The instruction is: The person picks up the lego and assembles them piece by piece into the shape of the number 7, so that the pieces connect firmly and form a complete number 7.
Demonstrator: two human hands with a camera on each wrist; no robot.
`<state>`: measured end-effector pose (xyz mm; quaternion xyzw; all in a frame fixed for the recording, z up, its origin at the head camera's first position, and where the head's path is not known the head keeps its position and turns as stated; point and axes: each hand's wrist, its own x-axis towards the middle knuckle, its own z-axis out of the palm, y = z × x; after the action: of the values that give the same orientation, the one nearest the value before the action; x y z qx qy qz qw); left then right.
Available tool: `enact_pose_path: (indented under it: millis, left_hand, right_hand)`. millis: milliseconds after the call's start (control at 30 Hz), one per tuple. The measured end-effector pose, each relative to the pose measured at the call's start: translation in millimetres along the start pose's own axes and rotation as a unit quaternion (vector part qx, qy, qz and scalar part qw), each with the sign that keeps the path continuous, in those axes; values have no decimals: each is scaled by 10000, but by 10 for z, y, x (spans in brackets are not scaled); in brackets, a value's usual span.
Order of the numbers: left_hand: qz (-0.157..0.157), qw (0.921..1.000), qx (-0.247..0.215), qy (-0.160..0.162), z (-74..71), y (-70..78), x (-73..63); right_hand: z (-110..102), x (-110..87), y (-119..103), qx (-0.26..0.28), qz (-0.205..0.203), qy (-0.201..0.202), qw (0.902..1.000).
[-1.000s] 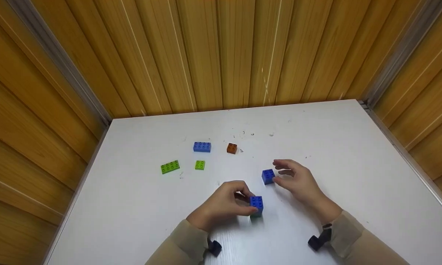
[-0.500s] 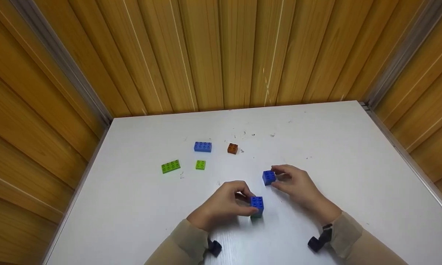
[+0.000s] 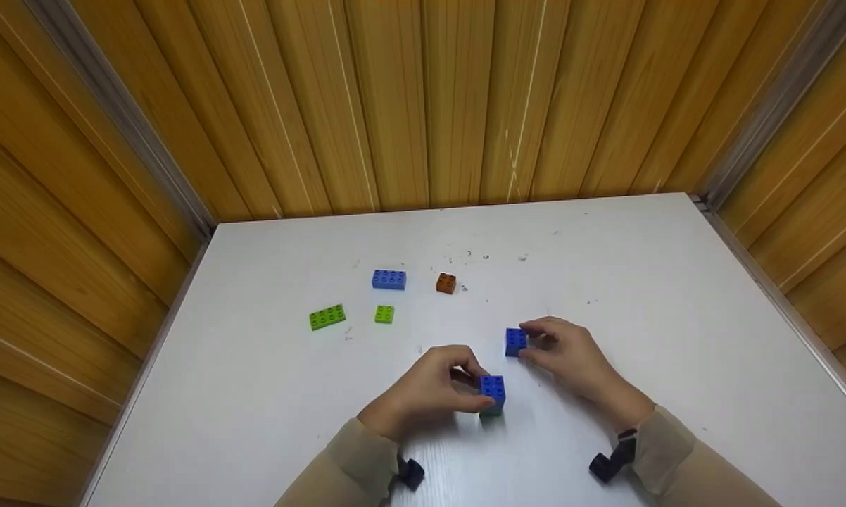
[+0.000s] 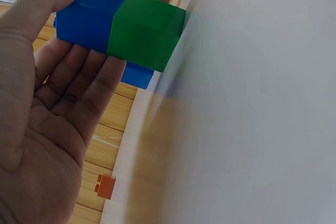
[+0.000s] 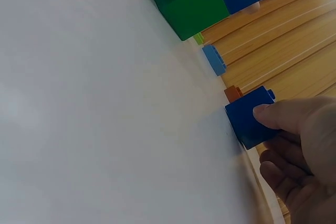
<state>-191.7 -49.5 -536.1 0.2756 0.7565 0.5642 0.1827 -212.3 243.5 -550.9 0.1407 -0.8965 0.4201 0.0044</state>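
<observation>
My left hand [image 3: 430,387] pinches a dark blue toy brick [image 3: 492,389] between thumb and fingers. Under that brick a green brick [image 4: 147,30] is joined, making a two-brick stack that stands upright at the table's near middle. A little farther back and to the right, my right hand [image 3: 567,355] holds a second dark blue brick [image 3: 515,342] by its sides. In the right wrist view the thumb lies flat on one face of this brick [image 5: 252,116], with the other fingers curled behind it. Its studs point up.
Farther back on the white table [image 3: 254,408] lie a lighter blue brick [image 3: 389,280], a small orange-brown brick [image 3: 446,283], a long lime brick [image 3: 327,317] and a small lime brick [image 3: 384,314]. Wood-patterned panels [image 3: 451,105] rise behind the table and at both sides.
My right hand's fingers have closed from a spread pose onto the second blue brick, which has turned slightly. The left hand and its stack have stayed in place.
</observation>
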Motion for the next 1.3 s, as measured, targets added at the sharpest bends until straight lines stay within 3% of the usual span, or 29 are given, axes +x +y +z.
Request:
enact_pose_path:
  millis: [533,933,1300]
  left_hand:
    - [-131,9999,11,54,4,3,-7]
    - [-84,9999,36,64,4,3,1]
    - [9,9999,104,102,1,8,1]
  right_hand:
    - [-39,-27,-77,445,-81,315,9985]
    - [-48,-61,-252,840,-611,588,9928]
    - [-24,-121,-336,1307,-1364,510,9807]
